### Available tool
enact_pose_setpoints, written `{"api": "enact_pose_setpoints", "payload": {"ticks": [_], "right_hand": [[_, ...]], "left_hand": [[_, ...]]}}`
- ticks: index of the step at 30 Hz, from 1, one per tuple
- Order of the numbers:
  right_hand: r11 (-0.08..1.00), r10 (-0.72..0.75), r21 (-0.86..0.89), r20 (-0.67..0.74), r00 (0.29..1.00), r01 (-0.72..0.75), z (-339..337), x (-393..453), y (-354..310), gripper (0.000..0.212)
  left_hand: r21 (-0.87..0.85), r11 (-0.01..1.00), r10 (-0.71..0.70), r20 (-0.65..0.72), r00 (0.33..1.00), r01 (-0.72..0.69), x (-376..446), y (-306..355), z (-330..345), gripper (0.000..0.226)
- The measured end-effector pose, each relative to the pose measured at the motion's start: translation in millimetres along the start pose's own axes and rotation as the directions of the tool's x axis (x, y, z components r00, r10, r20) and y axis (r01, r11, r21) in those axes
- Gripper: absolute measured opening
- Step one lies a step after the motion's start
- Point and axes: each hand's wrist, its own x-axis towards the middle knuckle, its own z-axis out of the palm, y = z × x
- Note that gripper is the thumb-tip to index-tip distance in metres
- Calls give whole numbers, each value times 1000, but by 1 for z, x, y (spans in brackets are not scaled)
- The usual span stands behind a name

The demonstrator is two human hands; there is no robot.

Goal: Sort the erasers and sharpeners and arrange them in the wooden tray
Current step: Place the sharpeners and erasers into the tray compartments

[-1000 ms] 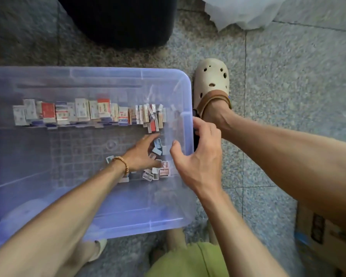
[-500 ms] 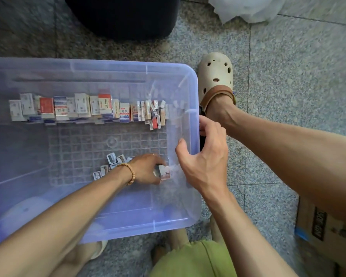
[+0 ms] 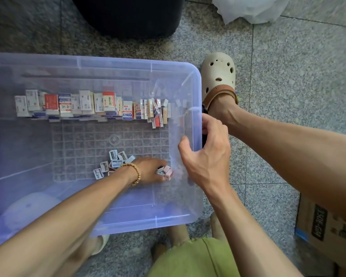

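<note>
A clear plastic bin (image 3: pixel 108 64) stands on the floor. Boxed erasers (image 3: pixel 88 104) line its far side in a row, some upright at the right end. A loose cluster of small sharpeners (image 3: pixel 114 160) lies on the bin's gridded bottom. My left hand (image 3: pixel 148 170) reaches into the bin next to that cluster. Its fingers curl over a few pale pink and grey sharpeners (image 3: pixel 167 171) near the right wall. My right hand (image 3: pixel 208 156) grips the bin's right rim, thumb inside and fingers outside.
The bin sits on grey granite tiles. A black container (image 3: pixel 128 15) stands behind it and a white plastic bag (image 3: pixel 248 9) lies at the back right. A foot in a cream clog (image 3: pixel 218 74) is beside the bin's right edge. A cardboard box (image 3: pixel 324 226) is at the lower right.
My left hand has drawn back from the middle of the bin toward the near right, pulling sharpeners with it. My right hand has stayed on the rim.
</note>
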Motion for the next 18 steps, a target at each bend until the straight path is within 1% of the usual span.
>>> {"api": "enact_pose_setpoints", "payload": {"ticks": [3,6,8,10,11,12,14,16,18], "right_hand": [[1000,-2,-3,6,1000,2,-1,0,0,43],[1000,-4,-4,15,1000,4,-2,0,0,44],[1000,-7,-9,27,1000,8,-3,0,1,44],[1000,-11,-3,48,999,11,-4,0,0,45],[1000,-11,0,55,998,12,-6,1,-1,45],[1000,-15,3,53,998,15,-8,1,-2,45],[1000,-26,16,23,999,26,-15,2,-7,44],[998,-47,42,5,999,47,-22,4,-16,44],[995,-86,59,-8,996,87,-28,6,-27,44]], "left_hand": [[-86,996,33,-9,999,-33,-5,-1,-4,13],[-235,969,61,-51,997,-72,-20,-1,-11,13],[-372,926,39,-86,996,-68,-34,0,-18,14],[-525,849,-17,-144,989,-62,-50,3,-28,15],[-616,785,-50,-175,983,-70,-58,5,-33,15],[-710,699,-83,-202,976,-87,-67,8,-38,14],[-858,491,-137,-249,959,-153,-87,15,-50,14],[-932,290,-171,-272,947,-215,-108,25,-62,17],[-946,177,-200,-305,931,-272,-128,35,-73,22]]}}
